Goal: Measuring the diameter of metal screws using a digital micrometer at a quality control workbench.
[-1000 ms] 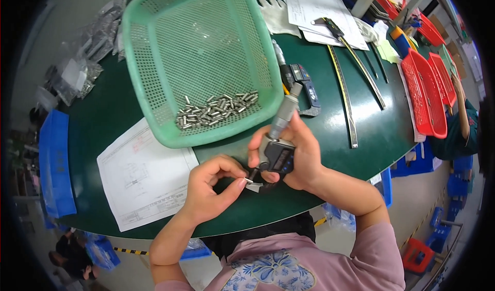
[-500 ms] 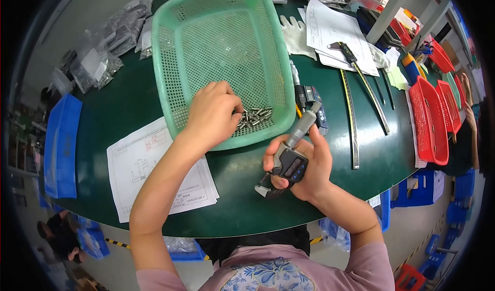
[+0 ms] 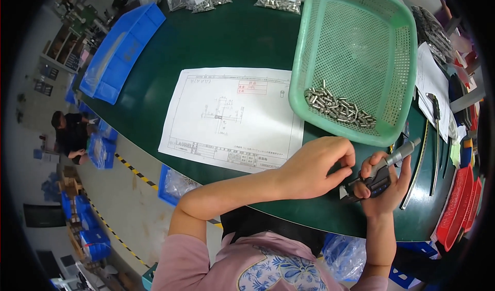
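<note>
My right hand (image 3: 384, 200) grips a digital micrometer (image 3: 400, 153), its silver thimble pointing up and right and its dark display body against the palm. My left hand (image 3: 315, 167) hovers over the table's near edge, just left of the micrometer's frame. Its fingers are curled, with thumb and forefinger near each other; anything between them is too small or hidden to make out. Beyond both hands stands a green perforated basket (image 3: 300, 53). Small metal pins (image 3: 337, 108) lie heaped in its near left part.
A printed drawing sheet (image 3: 201, 131) lies left of the basket. Further left sits a blue bin (image 3: 121, 53); bags of metal parts (image 3: 278, 3) line the back. On the right are a caliper (image 3: 436, 113), a steel ruler (image 3: 416, 170) and red baskets (image 3: 454, 213). Another person (image 3: 69, 136) sits far left.
My left hand has left the pins in the basket and come to the micrometer. My right hand still holds it. The view has swung left, so the basket now appears further right.
</note>
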Demonstrator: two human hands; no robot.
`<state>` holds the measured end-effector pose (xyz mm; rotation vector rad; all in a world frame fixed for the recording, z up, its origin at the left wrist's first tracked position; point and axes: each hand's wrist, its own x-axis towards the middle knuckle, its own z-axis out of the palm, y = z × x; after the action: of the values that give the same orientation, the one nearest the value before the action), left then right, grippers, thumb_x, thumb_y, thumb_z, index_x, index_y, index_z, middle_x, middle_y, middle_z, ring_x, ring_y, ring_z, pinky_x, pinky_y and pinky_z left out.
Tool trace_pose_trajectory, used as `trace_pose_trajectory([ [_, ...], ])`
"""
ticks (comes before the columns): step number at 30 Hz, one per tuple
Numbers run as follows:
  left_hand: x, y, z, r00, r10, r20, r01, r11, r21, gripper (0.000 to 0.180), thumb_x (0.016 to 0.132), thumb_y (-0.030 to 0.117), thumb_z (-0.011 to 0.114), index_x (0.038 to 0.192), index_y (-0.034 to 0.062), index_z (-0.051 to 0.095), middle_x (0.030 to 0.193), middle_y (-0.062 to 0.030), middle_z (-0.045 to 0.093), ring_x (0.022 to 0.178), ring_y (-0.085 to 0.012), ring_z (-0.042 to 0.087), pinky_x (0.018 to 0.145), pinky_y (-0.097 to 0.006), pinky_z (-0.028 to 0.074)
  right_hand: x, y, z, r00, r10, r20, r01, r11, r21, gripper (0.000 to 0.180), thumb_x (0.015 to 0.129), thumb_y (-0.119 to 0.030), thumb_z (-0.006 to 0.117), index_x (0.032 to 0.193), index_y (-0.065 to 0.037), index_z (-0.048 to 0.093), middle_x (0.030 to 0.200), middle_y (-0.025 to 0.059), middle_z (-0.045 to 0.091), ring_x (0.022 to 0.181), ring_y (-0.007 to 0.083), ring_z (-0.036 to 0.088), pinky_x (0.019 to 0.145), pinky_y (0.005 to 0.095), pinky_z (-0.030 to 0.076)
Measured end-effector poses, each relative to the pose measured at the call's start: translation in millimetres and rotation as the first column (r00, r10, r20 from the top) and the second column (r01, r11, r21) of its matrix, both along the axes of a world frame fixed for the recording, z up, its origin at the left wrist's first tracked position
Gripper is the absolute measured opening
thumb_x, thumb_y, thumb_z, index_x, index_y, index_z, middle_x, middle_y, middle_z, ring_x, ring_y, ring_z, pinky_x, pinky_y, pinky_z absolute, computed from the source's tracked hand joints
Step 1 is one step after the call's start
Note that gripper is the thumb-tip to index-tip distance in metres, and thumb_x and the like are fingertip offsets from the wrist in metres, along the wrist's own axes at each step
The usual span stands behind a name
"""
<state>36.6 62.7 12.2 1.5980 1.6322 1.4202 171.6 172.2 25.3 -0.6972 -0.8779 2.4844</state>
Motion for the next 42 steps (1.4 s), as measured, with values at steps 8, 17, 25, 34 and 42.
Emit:
trace_pose_trajectory([
  [8,7,-7,-7,0.953,-0.092,0.289,0.111,0.992,-0.052,0.01,0.073,0.001,0.057,0.082,0.0028,0.054,0.079,-0.0075,0.052,0.073,-0.0209,0.053,0.067,-0.029,0.042,3,3,-4,0.999,-0.02,0.033,0.02,1.0,-0.007,0.063,0.081,-0.061,0.021,0.082,-0.004,0.047,0.064,0.0123,0.051,0.036,0.0158,0.038,0.032,0.0239,0.03],
  [17,-4,-13,-4,0.886,-0.089,0.456,0.202,0.958,-0.205,0.016,0.071,0.001,0.062,0.083,0.0006,0.051,0.079,-0.0062,0.057,0.075,-0.0147,0.057,0.071,-0.027,0.045,-3,6,-12,0.976,0.176,-0.127,-0.197,0.964,-0.177,0.066,0.082,-0.058,0.022,0.086,0.001,0.05,0.072,0.0178,0.053,0.051,0.0178,0.047,0.038,0.0235,0.037],
  [25,-3,-12,-2,0.885,-0.127,0.448,0.278,0.916,-0.289,0.018,0.07,0.002,0.064,0.081,0.0014,0.051,0.078,-0.0047,0.058,0.075,-0.0136,0.057,0.072,-0.026,0.045,2,7,-12,0.966,0.25,-0.065,-0.256,0.962,-0.091,0.068,0.081,-0.058,0.023,0.086,0.003,0.052,0.07,0.0146,0.056,0.042,0.0158,0.045,0.037,0.0228,0.036],
  [34,-5,-13,-2,0.873,-0.112,0.475,0.297,0.894,-0.335,0.018,0.069,0.001,0.065,0.079,0.0007,0.05,0.078,-0.0054,0.059,0.076,-0.0135,0.057,0.071,-0.026,0.045,-2,4,-16,0.954,0.298,0.017,-0.295,0.951,-0.091,0.068,0.08,-0.059,0.024,0.086,0.002,0.054,0.067,0.0122,0.058,0.044,0.0131,0.047,0.037,0.0202,0.036],
  [42,-5,-11,0,0.872,-0.111,0.476,0.297,0.894,-0.337,0.019,0.067,0.0,0.066,0.08,0.0005,0.051,0.077,-0.0055,0.059,0.075,-0.013,0.058,0.07,-0.025,0.045,-2,7,-12,0.954,0.298,0.012,-0.297,0.954,-0.049,0.066,0.08,-0.059,0.029,0.084,0.001,0.055,0.068,0.0135,0.057,0.047,0.0141,0.048,0.037,0.0206,0.036],
])
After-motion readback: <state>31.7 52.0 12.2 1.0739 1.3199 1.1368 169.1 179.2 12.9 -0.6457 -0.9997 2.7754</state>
